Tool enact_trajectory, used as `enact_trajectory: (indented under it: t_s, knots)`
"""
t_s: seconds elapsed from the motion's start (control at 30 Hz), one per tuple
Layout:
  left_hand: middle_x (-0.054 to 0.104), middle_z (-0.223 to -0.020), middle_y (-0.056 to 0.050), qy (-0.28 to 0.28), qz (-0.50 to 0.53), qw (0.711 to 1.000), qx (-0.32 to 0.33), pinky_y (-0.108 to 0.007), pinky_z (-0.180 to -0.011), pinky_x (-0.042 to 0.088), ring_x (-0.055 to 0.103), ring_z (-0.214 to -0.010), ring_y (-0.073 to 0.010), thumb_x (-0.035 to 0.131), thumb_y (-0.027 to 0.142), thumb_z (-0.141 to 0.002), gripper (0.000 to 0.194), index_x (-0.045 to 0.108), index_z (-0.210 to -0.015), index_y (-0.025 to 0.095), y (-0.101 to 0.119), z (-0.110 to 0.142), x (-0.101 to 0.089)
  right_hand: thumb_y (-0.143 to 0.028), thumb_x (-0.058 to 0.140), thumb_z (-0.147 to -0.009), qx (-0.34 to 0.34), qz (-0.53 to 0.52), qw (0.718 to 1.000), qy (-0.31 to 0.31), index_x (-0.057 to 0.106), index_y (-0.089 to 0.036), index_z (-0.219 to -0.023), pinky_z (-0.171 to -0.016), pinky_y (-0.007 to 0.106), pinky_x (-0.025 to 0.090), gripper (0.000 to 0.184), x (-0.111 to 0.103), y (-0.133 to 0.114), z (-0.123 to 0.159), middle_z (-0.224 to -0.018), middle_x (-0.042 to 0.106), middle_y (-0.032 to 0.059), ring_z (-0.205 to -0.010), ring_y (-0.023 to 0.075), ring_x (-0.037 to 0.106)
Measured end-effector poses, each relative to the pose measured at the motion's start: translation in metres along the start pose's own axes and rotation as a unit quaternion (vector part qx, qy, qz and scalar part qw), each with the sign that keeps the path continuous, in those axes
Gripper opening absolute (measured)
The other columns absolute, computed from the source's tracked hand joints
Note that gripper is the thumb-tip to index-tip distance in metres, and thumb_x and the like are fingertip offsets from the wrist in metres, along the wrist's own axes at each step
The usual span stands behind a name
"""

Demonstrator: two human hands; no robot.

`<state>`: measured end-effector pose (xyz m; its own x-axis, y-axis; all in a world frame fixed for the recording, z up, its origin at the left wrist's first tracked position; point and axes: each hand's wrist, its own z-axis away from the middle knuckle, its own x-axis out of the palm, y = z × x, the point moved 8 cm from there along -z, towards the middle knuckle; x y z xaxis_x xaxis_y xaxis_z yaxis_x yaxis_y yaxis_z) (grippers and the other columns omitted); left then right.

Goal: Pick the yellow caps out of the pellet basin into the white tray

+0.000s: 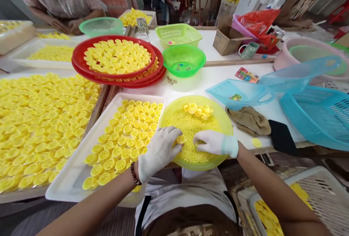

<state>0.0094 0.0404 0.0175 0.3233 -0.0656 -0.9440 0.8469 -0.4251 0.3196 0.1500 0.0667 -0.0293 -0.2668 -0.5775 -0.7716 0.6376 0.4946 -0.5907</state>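
Observation:
Both my hands wear white gloves over a yellow-green plate heaped with small yellow grains. My left hand is curled round a small yellow cup at the plate's left side. My right hand rests fingers-down in the grains, pinching into them. Several empty yellow cups lie at the plate's far side. A white tray of filled yellow cups sits just left of the plate.
A large tray of cups fills the left. Stacked red plates with cups, green baskets and a green bowl stand behind. Blue baskets, a brown cloth and a black phone lie right. Another person works opposite.

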Motion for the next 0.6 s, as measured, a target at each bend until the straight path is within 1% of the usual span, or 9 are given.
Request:
enact_trajectory:
  t_s: [0.07,0.17,0.27,0.33,0.4,0.5,0.6]
  knots:
    - [0.069,-0.1,-0.007,0.006,0.011,1.0,-0.002,-0.038,-0.082,0.051,0.065,-0.092,-0.0239,0.062,0.022,-0.086,0.013,0.061,-0.098,0.018,-0.001,-0.001,0.0,-0.021,0.06,-0.086,-0.015,-0.018,0.999,0.049,0.07,-0.019,-0.094,-0.081,0.035,0.051,0.013,-0.013,-0.008,0.002,-0.093,0.073,0.0046,-0.086,0.0202,0.065]
    - [0.069,-0.099,-0.007,0.004,0.015,1.0,-0.003,-0.038,-0.082,0.051,0.065,-0.091,-0.0244,0.062,0.022,-0.084,0.014,0.061,-0.098,0.018,-0.002,-0.001,0.002,-0.022,0.057,-0.091,-0.064,-0.03,0.989,0.127,0.068,-0.02,-0.096,-0.084,0.035,0.051,0.013,-0.03,-0.028,0.002,-0.095,0.07,0.0041,-0.089,0.0191,0.064]
    - [0.069,-0.098,-0.008,-0.005,0.011,1.0,-0.005,-0.04,-0.084,0.051,0.066,-0.093,-0.026,0.062,0.021,-0.083,0.016,0.061,-0.099,0.018,-0.003,-0.003,0.007,-0.023,0.057,-0.094,-0.107,-0.028,0.981,0.162,0.066,-0.02,-0.104,-0.087,0.036,0.051,0.014,-0.034,-0.05,-0.004,-0.099,0.069,0.0055,-0.095,0.0199,0.063]
    - [0.069,-0.1,-0.009,-0.008,0.013,1.0,-0.008,-0.042,-0.088,0.051,0.066,-0.097,-0.0273,0.062,0.021,-0.082,0.02,0.061,-0.101,0.017,-0.004,-0.004,0.009,-0.022,0.058,-0.093,-0.118,-0.03,0.977,0.173,0.064,-0.019,-0.109,-0.089,0.037,0.051,0.017,-0.034,-0.056,-0.008,-0.103,0.069,0.0071,-0.098,0.0207,0.063]
    - [0.069,-0.102,-0.01,-0.004,0.022,1.0,-0.01,-0.042,-0.089,0.05,0.066,-0.098,-0.0277,0.063,0.022,-0.083,0.021,0.061,-0.103,0.017,-0.005,-0.004,0.009,-0.021,0.059,-0.093,-0.112,-0.033,0.975,0.187,0.063,-0.019,-0.111,-0.089,0.037,0.051,0.019,-0.035,-0.054,-0.008,-0.104,0.069,0.0076,-0.099,0.021,0.063]
    - [0.07,-0.103,-0.009,0.007,0.035,0.999,-0.006,-0.042,-0.088,0.051,0.066,-0.097,-0.0268,0.063,0.025,-0.085,0.017,0.061,-0.101,0.018,-0.005,-0.003,0.006,-0.019,0.054,-0.094,-0.078,-0.028,0.975,0.206,0.064,-0.02,-0.104,-0.088,0.037,0.051,0.014,-0.041,-0.038,0.001,-0.1,0.069,0.0063,-0.096,0.0204,0.064]
    - [0.069,-0.104,-0.009,0.02,0.051,0.999,0.002,-0.042,-0.088,0.051,0.066,-0.097,-0.0264,0.064,0.026,-0.086,0.017,0.06,-0.099,0.018,-0.004,-0.001,0.003,-0.018,0.05,-0.096,-0.042,-0.016,0.98,0.194,0.065,-0.021,-0.097,-0.087,0.035,0.051,0.016,-0.043,-0.021,0.012,-0.096,0.07,0.0046,-0.093,0.019,0.064]
